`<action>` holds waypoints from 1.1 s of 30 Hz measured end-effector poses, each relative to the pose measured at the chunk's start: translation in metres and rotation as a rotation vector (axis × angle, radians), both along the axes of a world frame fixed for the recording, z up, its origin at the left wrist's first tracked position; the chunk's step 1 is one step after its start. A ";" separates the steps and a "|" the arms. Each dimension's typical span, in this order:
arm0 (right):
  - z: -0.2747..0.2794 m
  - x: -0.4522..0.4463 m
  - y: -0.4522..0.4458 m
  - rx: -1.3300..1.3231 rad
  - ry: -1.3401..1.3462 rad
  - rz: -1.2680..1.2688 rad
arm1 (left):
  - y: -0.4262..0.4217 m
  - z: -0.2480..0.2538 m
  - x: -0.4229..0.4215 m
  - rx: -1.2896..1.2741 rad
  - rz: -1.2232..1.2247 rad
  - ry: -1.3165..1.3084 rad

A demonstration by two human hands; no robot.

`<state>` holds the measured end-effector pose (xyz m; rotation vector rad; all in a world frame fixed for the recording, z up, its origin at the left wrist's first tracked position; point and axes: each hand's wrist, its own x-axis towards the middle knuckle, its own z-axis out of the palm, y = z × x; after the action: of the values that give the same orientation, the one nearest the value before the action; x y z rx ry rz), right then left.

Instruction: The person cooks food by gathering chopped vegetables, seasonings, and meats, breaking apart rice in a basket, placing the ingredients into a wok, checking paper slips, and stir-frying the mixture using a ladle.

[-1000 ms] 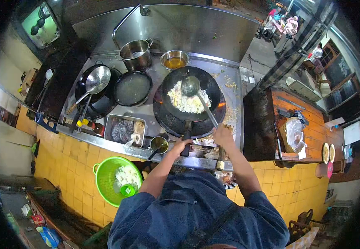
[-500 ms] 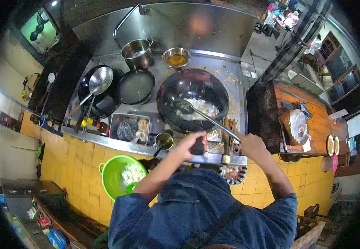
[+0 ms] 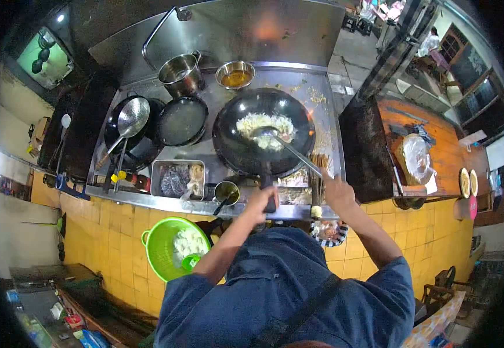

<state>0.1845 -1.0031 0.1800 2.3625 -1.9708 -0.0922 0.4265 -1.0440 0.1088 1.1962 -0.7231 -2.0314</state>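
Observation:
My left hand (image 3: 259, 204) is closed round the dark handle of a black wok (image 3: 233, 152) on the steel stove. White rice (image 3: 253, 122) lies in the wok's middle and far side. My right hand (image 3: 339, 194) grips the shaft of a metal ladle (image 3: 299, 155), whose bowl rests among the rice. Just left of my right hand, a bundle of thin sticks, a whisk (image 3: 318, 184), lies on the stove edge. A small metal cup (image 3: 227, 194) with a utensil in it stands left of my left hand.
A green basket (image 3: 154, 255) of rice stands below the counter at left. On the stove are a frying pan (image 3: 182, 122), steel pot (image 3: 180, 78), bowl of orange liquid (image 3: 234, 76), skimmer (image 3: 133, 116) and tray of bags (image 3: 158, 178). An orange wooden table (image 3: 446, 142) is at right.
The rice, earlier partly in the air and toward the wok's right, now lies more across its middle. The ladle bowl has moved right into it. Both hands keep their grips; the camera view has shifted.

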 end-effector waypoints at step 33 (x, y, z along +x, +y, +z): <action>0.112 0.130 -0.234 -0.607 -1.906 0.195 | 0.068 -0.072 0.065 -0.241 0.110 -0.337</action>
<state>0.3147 -1.2375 0.2925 1.8821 -1.2289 2.9959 0.4912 -0.9762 0.0367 1.4146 -1.0080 -1.6173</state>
